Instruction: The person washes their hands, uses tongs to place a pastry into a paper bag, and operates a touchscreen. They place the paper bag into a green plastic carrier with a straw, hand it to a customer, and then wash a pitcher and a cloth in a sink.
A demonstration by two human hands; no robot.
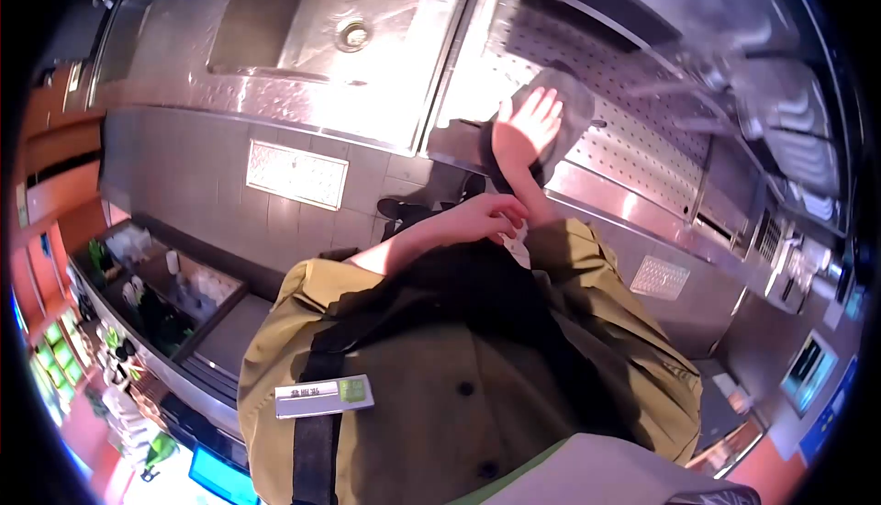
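Observation:
My right hand (529, 130) lies flat with its fingers spread over a dark round thing (576, 106) on the perforated steel counter (633, 142). What this round thing is I cannot tell. Close to my right forearm, at the sleeve's edge, is my left hand (496, 217), its fingers loosely bent and apart. A small whitish patch (519, 246) shows just below those fingers. Rolled olive sleeves (574, 246) end near both elbows, and a black apron (440, 294) covers my front.
A steel sink (353, 37) with a drain is set into the counter at upper left. Clear plastic containers (798, 129) line a rack on the right. Below left stands a dark shelf unit (197, 294) with bottles and greenery. A floor grate (296, 174) lies beneath the sink counter.

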